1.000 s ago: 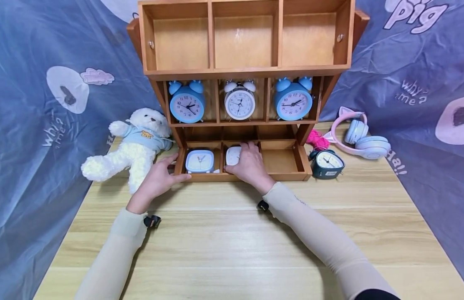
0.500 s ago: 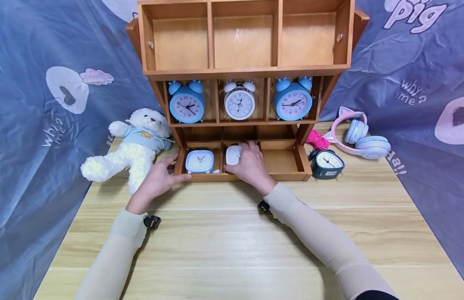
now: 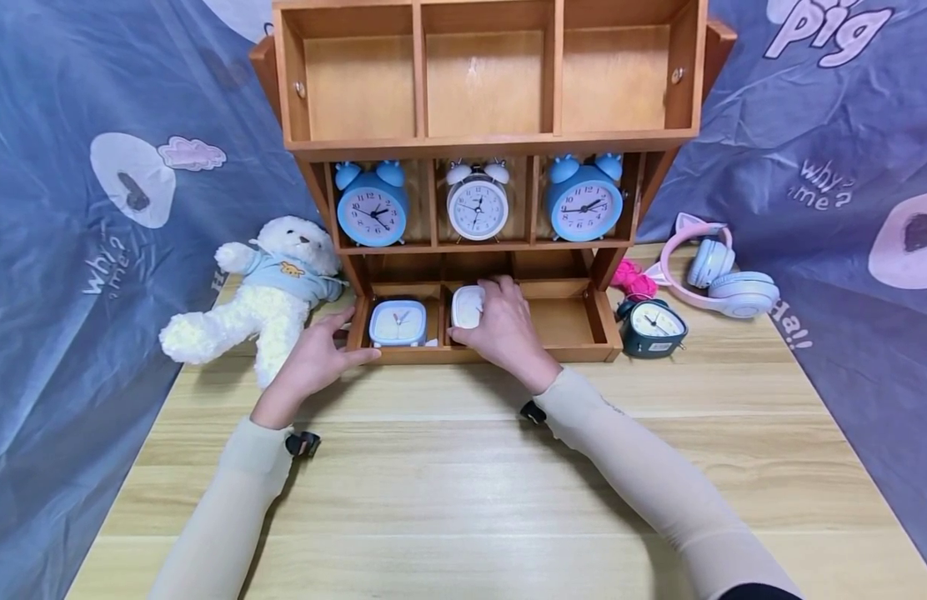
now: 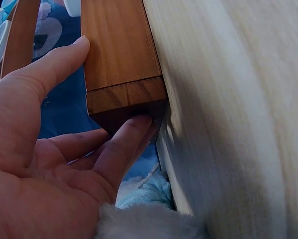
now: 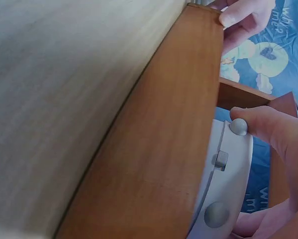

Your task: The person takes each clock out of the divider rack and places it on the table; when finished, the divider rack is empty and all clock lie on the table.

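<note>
In the head view, my right hand (image 3: 510, 333) grips a small white alarm clock (image 3: 467, 307) in the middle compartment of the bottom tier; the hand covers its right part. Seen from the right wrist, the thumb rests by a round foot on the underside of the clock (image 5: 229, 172), just behind the tier's front board (image 5: 153, 134). My left hand (image 3: 313, 360) holds the left front corner of the wooden shelf (image 3: 501, 355). Its thumb lies on the front board and its fingers press the side, as the left wrist view shows. A light-blue square clock (image 3: 398, 323) sits in the left compartment.
Two blue twin-bell clocks (image 3: 373, 208) and a white one (image 3: 478, 208) stand on the middle tier. A white teddy bear (image 3: 283, 275) leans at left. At right are a dark green clock (image 3: 653, 328), a pink item (image 3: 634, 280) and cat-ear headphones (image 3: 734, 287).
My right hand and wrist have shifted slightly to the right and up, and the white clock has moved slightly with them. The left hand keeps its place on the shelf corner.
</note>
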{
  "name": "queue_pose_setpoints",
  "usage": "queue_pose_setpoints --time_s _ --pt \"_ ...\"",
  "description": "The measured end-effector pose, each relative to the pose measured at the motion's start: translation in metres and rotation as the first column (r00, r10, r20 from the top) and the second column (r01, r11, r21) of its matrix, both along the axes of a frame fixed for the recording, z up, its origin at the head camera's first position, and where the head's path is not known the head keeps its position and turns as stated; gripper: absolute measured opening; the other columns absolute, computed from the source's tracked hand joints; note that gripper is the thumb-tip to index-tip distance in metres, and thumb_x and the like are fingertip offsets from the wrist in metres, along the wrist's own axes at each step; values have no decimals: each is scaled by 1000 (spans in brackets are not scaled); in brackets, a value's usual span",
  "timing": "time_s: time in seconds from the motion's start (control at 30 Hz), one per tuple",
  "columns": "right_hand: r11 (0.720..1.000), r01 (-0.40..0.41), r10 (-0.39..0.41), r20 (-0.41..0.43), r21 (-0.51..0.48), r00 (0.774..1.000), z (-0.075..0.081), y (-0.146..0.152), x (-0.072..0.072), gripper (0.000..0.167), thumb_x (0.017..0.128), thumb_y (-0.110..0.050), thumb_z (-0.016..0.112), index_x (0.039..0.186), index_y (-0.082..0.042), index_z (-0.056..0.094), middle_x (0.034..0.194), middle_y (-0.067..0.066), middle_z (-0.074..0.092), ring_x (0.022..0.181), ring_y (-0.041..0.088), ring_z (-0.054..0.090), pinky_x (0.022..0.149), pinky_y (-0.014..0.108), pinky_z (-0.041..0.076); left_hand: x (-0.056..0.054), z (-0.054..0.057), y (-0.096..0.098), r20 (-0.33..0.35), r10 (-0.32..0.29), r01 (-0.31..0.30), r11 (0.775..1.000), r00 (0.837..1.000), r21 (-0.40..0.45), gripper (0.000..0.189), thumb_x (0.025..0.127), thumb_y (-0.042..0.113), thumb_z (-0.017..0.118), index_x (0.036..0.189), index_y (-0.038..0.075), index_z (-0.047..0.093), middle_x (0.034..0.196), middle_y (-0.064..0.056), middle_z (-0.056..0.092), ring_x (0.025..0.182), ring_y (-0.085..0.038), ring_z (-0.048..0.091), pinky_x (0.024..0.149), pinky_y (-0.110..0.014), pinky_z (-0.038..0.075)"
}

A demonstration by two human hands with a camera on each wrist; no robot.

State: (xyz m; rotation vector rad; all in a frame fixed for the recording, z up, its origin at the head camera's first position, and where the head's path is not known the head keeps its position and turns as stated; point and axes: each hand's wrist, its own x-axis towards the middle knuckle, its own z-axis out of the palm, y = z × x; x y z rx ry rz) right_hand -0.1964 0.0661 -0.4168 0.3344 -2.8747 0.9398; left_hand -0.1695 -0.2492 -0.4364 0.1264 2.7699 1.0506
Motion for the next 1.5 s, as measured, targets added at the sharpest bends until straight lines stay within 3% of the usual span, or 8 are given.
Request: queue_pose_setpoints --time_s 0.33,1.5 --pt "1000 -7 7 11 -23 1000 9 4 5 99 79 -36 101 155 9 55 157 27 53 147 45 52 128 57 43 -1 -1 0 -10 1 -1 1000 1000 -20 107 97 46 89 174 -2 33 177 -30 39 149 -51 58 117 -63 54" --pt "999 16 -15 12 -49 1000 24 40 26 100 81 -36 99 159 6 53 159 23 51 145 43 50 124 60 45 1 1 1 2 5 -5 1000 1000 -16 105 98 44 88 174 -2 32 177 -30 39 148 -51 58 115 -63 56"
